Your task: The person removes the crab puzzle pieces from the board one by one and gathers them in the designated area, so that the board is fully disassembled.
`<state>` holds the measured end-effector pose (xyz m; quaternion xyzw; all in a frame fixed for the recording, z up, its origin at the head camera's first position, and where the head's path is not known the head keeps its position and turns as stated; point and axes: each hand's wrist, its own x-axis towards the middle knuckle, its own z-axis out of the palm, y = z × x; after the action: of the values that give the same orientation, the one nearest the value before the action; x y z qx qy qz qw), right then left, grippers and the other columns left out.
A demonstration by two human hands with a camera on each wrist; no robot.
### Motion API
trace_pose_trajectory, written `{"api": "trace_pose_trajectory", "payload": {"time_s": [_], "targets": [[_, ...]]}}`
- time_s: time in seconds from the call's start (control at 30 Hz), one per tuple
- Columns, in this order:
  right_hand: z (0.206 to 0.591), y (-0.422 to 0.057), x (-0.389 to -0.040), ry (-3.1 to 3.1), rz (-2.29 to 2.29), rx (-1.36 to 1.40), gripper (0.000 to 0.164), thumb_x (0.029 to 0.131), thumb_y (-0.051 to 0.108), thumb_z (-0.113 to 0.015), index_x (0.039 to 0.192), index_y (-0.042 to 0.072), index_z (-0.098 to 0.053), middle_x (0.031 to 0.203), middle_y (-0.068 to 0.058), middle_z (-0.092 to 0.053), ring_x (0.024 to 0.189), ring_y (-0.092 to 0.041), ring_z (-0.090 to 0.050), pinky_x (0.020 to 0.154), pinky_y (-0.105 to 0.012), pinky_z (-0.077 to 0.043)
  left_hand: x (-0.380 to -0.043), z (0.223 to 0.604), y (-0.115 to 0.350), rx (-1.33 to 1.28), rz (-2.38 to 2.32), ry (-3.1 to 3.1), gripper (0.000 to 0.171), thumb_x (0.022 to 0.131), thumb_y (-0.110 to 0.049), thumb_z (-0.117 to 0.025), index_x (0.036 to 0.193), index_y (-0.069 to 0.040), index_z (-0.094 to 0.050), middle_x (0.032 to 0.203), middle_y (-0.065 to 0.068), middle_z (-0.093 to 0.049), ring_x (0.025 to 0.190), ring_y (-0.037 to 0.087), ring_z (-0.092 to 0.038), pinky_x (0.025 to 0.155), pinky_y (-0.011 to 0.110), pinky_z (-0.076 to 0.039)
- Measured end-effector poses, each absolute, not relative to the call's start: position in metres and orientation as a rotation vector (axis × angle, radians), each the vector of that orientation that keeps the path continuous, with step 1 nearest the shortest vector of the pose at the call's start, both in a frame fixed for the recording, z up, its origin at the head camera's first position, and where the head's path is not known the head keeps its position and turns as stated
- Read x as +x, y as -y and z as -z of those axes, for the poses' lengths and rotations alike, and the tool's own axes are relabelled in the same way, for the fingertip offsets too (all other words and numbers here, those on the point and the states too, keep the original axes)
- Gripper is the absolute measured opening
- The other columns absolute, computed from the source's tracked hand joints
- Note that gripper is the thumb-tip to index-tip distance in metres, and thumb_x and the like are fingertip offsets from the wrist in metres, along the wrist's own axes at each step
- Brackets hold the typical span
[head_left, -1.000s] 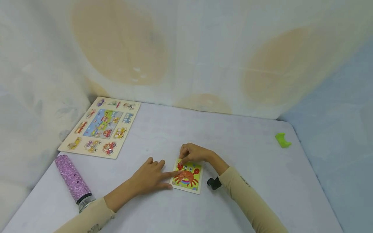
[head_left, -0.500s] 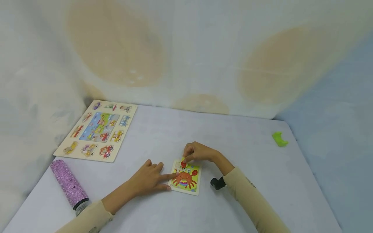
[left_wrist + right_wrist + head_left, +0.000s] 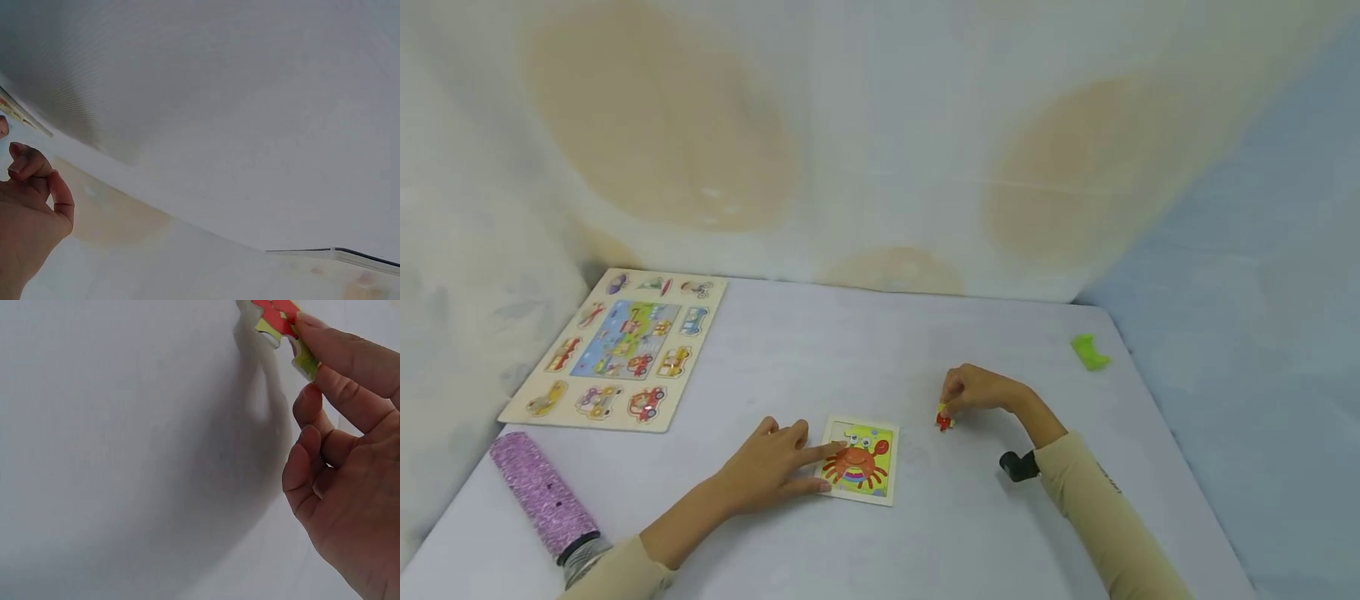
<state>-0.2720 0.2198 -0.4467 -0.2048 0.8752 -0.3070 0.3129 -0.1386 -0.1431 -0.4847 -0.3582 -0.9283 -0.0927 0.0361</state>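
Note:
A small crab jigsaw puzzle (image 3: 859,463) in a pale wooden frame lies on the table in the head view. Its upper left corner shows bare board. My left hand (image 3: 760,468) rests at its left side, index finger stretched onto the picture and thumb at the frame's edge. To the right of the puzzle, my right hand (image 3: 985,392) pinches a red and yellow-green jigsaw piece (image 3: 944,420) between thumb and finger. The right wrist view shows the knobbed piece (image 3: 275,322) close up, held by its edge. Only part of my left hand (image 3: 34,200) shows in the left wrist view.
A vehicle puzzle board (image 3: 658,410) lies at the back left. Before it is a glittery purple microphone (image 3: 546,496), partly under the left sleeve. A bright green curved piece (image 3: 1089,352) lies at the back right. A black object (image 3: 1018,467) shows by the right sleeve.
My right hand has lifted the jigsaw piece out of the crab puzzle's upper left corner and carried it to the right. The left hand stays at the puzzle. The view has shifted slightly.

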Motion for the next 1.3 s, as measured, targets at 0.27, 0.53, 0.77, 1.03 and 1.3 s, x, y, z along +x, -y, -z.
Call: {"api": "trace_pose_trajectory", "payload": {"time_s": [0.27, 0.53, 0.77, 1.03, 1.3], "targets": [[0.451, -0.218, -0.278, -2.385, 0.779, -0.640, 0.008, 0.078, 0.008, -0.077, 0.084, 0.004, -0.075, 0.095, -0.007, -0.059, 0.091, -0.019, -0.049, 0.075, -0.030, -0.042, -0.134, 0.491, 0.147, -1.068, 0.299, 2.833, 0.060, 0.088, -0.068, -0.056, 0.141, -0.040, -0.054, 0.086, -0.009, -0.040, 0.071, 0.006, -0.033, 0.077, 0.031, -0.026], [0.455, -0.213, -0.259, -2.637, 0.729, -0.653, 0.018, 0.073, 0.007, -0.083, 0.084, 0.009, -0.069, 0.094, -0.006, -0.056, 0.098, -0.024, -0.041, 0.083, -0.035, -0.034, -0.138, 0.493, 0.143, -1.016, 0.269, 2.798, 0.074, 0.086, -0.070, -0.058, 0.146, -0.027, -0.052, 0.088, -0.007, -0.039, 0.073, 0.007, -0.033, 0.079, 0.031, -0.026], [0.456, -0.173, -0.228, -2.681, 0.786, -0.918, 0.037, 0.079, 0.019, -0.083, 0.115, 0.013, -0.074, 0.101, -0.007, -0.060, 0.097, -0.019, -0.041, 0.082, -0.033, -0.036, -0.144, 0.491, 0.133, -0.919, 0.225, 2.893, 0.089, 0.080, -0.079, -0.055, 0.147, -0.019, -0.050, 0.092, -0.004, -0.044, 0.077, 0.009, -0.039, 0.079, 0.032, -0.027], [0.458, -0.131, -0.215, -2.574, 0.810, -1.092, 0.033, 0.085, 0.021, -0.079, 0.118, 0.021, -0.075, 0.097, -0.003, -0.053, 0.095, -0.015, -0.036, 0.081, -0.030, -0.035, -0.152, 0.485, 0.113, -0.895, 0.222, 2.914, 0.089, 0.080, -0.079, -0.057, 0.144, -0.017, -0.053, 0.089, -0.002, -0.043, 0.072, 0.011, -0.036, 0.075, 0.034, -0.025], [0.464, -0.121, -0.219, -2.562, 0.691, -1.101, 0.033, 0.085, 0.025, -0.079, 0.118, 0.027, -0.075, 0.094, 0.004, -0.046, 0.093, -0.013, -0.034, 0.079, -0.027, -0.033, -0.153, 0.486, 0.104, -0.851, 0.224, 2.951, 0.089, 0.077, -0.078, -0.061, 0.143, -0.019, -0.055, 0.089, -0.001, -0.044, 0.064, 0.010, -0.040, 0.071, 0.034, -0.025]]}}
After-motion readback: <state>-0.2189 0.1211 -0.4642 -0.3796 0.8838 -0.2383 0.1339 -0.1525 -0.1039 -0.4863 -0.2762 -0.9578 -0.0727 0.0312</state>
